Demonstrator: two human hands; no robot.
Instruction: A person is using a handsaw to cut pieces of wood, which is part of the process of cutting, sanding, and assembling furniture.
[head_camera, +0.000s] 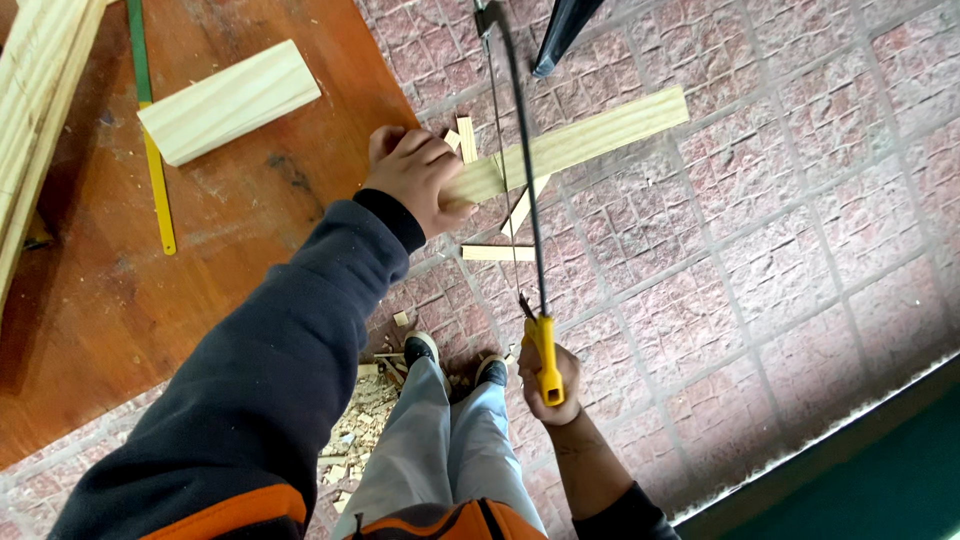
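Observation:
My left hand (418, 178) presses a long pale wooden strip (600, 135) down at the edge of the brown workbench (230, 220); the strip juts out over the paved floor. My right hand (552, 385) grips the yellow handle of a hacksaw (524, 170). The saw's thin blade crosses the strip just right of my left hand, with the black frame arching over it.
A short wooden block (228, 100) and a yellow-green ruler (152, 150) lie on the bench, with long boards (35, 110) at its left edge. Offcuts (497, 252) and wood scraps (360, 425) lie on the pink paving near my shoes. A dark pole (562, 32) stands at the top.

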